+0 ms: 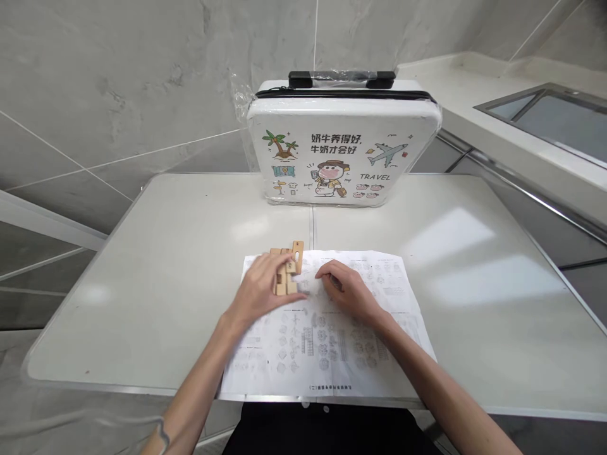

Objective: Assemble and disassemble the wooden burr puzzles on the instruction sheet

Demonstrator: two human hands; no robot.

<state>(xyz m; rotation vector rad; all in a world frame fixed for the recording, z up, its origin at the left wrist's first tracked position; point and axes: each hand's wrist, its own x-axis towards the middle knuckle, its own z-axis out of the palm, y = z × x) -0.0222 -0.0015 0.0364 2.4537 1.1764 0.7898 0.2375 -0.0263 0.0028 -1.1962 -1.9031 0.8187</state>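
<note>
Several pale wooden puzzle pieces point(288, 268) lie in a cluster at the top left of a printed instruction sheet point(327, 341) on a white folding table point(171, 278). My left hand point(258, 291) rests against the cluster's left side, fingers curled round the blocks. My right hand point(346, 291) lies on the sheet just right of the blocks, fingers bent, fingertips close to them; whether it holds a piece is hidden.
A small white suitcase point(341, 142) with cartoon prints and the word TRAVEL stands upright at the table's far edge. A counter with a steel sink point(545, 114) runs along the right. Grey tiled wall behind.
</note>
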